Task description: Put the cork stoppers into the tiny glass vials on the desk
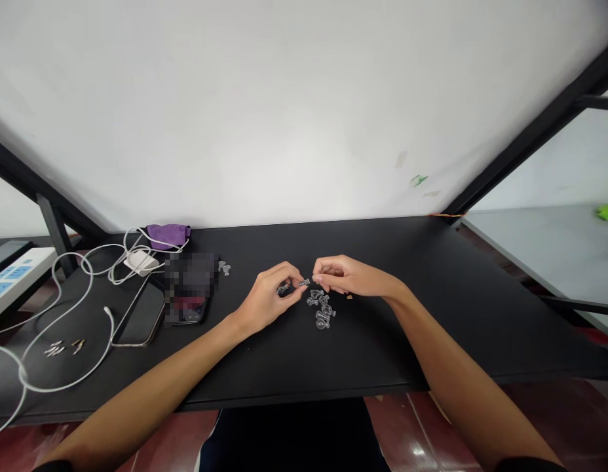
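Observation:
Between the thumb and fingertips of my left hand is a tiny clear glass bottle, tilted with its neck toward the right. My right hand pinches a tiny tan cork close to that neck, apart from it as far as I can see. Below both hands, several more tiny clear bottles lie in a loose pile on the black table. Another clear bottle shows beside my left fingers. A small tan piece, perhaps a cork, lies by my right hand.
On the left are a phone, a dark blurred-out device, a white charger with a looping cable, and a purple cloth item. Small metal pieces lie near the cable, and a few clear pieces beside the device.

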`<state>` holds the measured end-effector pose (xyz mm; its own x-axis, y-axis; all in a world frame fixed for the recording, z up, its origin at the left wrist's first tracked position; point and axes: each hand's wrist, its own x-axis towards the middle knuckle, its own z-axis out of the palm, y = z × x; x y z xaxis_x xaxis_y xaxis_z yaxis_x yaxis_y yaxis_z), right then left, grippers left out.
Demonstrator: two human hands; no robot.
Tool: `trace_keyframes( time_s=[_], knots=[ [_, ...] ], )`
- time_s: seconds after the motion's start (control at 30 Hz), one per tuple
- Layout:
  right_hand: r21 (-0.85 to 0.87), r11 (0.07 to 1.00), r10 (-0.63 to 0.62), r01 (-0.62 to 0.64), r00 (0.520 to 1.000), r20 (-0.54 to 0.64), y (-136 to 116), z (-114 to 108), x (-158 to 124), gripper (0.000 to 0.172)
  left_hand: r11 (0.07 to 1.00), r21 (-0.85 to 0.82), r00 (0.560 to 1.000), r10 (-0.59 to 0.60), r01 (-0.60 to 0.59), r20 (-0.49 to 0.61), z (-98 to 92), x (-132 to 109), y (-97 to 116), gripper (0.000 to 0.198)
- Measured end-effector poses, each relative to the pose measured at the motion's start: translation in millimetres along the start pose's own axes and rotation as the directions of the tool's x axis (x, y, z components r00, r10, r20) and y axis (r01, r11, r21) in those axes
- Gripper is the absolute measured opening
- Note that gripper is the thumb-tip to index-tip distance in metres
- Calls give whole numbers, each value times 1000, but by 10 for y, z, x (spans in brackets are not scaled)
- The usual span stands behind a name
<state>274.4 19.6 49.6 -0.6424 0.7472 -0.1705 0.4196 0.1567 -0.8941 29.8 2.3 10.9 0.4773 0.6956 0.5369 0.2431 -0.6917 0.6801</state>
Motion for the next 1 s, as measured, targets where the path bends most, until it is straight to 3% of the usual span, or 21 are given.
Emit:
trace_keyframes(
  time_s=[0.17, 0.33, 0.57, 0.77, 0.87, 1.0],
  knots=[
    [-80, 997, 12, -23, 991, -135, 129, -274, -136, 39, 993, 102, 994, -68, 60, 84, -17, -6, -90, 4],
    [-154, 975, 145, -159, 984, -100, 277, -454, -210, 41, 961, 274, 971, -93, 29, 221, 34, -24, -91, 4],
    [-177, 968, 164, -176, 983, -81, 414, -478, -197, 35, 955, 292, 955, -134, 53, 264, -78, -7, -46, 5],
    [-151, 973, 167, -173, 985, -46, 486, -492, -168, 35, 970, 218, 874, -195, 106, 446, -269, 17, -39, 5],
    [-159, 973, 160, -165, 986, -40, 489, -494, -164, 36, 973, 206, 858, -194, 105, 476, -223, -5, -1, 5],
    [-183, 970, 154, -161, 987, -54, 491, -476, -151, 36, 980, 184, 875, -153, 74, 460, -105, -37, 45, 7]
  ],
)
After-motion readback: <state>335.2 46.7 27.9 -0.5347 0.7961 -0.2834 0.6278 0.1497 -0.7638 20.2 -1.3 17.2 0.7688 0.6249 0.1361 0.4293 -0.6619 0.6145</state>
